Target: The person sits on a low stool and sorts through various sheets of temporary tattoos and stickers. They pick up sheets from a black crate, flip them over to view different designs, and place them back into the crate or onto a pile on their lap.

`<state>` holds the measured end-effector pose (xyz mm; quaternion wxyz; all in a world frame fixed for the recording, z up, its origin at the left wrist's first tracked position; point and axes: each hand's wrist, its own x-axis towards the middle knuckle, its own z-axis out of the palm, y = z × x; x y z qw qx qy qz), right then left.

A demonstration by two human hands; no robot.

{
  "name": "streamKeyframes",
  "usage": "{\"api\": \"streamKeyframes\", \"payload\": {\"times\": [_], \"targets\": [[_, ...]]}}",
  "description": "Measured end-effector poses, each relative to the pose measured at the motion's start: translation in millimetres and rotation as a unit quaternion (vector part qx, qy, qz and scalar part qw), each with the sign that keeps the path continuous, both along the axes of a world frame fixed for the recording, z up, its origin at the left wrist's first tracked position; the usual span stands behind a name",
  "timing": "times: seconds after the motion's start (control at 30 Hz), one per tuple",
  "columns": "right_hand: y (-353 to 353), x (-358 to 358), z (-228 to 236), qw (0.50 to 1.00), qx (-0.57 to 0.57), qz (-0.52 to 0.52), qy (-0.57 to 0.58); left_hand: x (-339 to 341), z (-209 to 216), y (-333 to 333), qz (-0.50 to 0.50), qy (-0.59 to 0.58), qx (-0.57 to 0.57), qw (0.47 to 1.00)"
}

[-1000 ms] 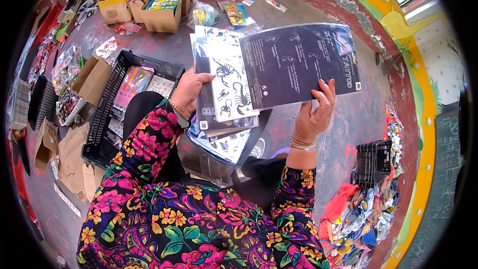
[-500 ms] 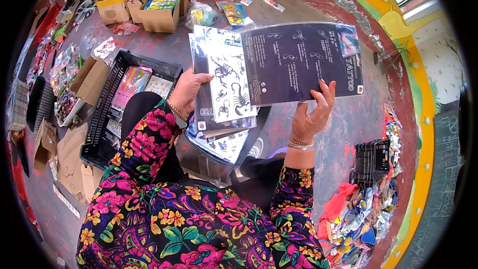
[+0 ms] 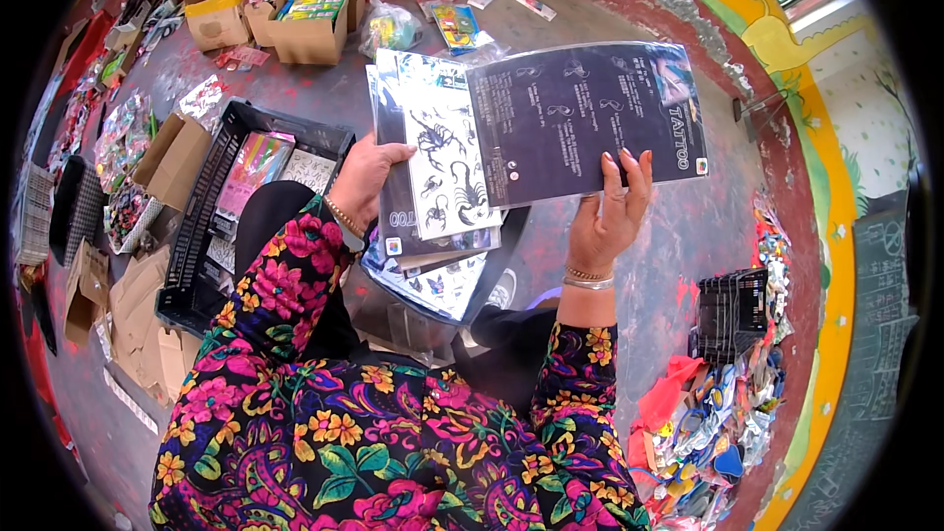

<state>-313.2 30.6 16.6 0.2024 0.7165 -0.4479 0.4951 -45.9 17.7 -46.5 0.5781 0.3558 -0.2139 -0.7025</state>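
Note:
My left hand is closed on the left edge of a small stack of temporary tattoo sheets, thumb on top. The front white sheet carries black scorpion designs. A dark printed backing card in clear plastic opens out to the right of it. At the card's lower right edge, the fingers of my right hand lie over its face; the thumb is hidden. More tattoo sheets lie beneath, over my lap.
Left of my knee stands a black plastic crate with colourful packets. Cardboard boxes are at the far left. A black basket and a heap of mixed small goods sit at the right, near the wall.
The sheets and the opened card have shifted slightly left, along with both hands. My right-hand fingers have drawn closer together on the card.

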Motion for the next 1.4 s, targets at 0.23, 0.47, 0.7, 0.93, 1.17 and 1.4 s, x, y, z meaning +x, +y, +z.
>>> {"api": "streamKeyframes", "payload": {"times": [0.23,0.47,0.7,0.93,1.17,1.4], "targets": [[-24,-55,-32,0.748,0.198,0.002,-0.633,37,31,-14,0.116,-0.041,0.013,0.992],[-35,-55,-73,0.626,0.376,0.077,-0.679,85,39,-26,0.344,-0.021,-0.108,0.932],[-42,-26,-108,0.572,0.474,0.088,-0.664,85,28,-30,0.313,-0.001,-0.067,0.947],[-23,32,-226,0.454,0.530,0.063,-0.714,82,26,-28,0.298,-0.018,-0.048,0.953],[9,56,-332,0.275,0.431,0.012,-0.859,66,34,-23,0.260,-0.026,-0.025,0.965],[21,78,-359,0.234,0.416,0.069,-0.876,53,46,-19,0.243,-0.022,-0.004,0.970]]}}
